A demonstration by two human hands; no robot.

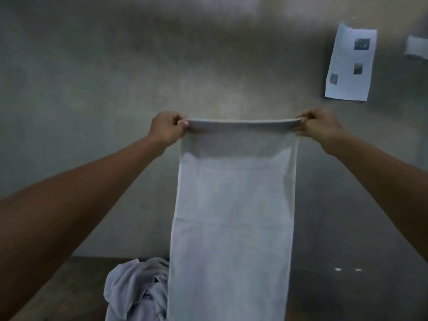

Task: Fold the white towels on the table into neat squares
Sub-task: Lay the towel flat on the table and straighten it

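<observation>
A long white towel (234, 216) hangs straight down in front of me, stretched flat by its top edge. My left hand (165, 127) pinches the top left corner and my right hand (320, 126) pinches the top right corner, both raised at arm's length. The towel's lower end runs out of the frame's bottom. Behind it, low and to the left, a crumpled heap of white towels (136, 290) lies on the dark wooden table (76, 286).
A grey concrete wall (92, 77) fills the background just behind the table. A printed paper sheet (349, 63) is stuck to the wall at the upper right, with another pale scrap (415, 47) at the right edge.
</observation>
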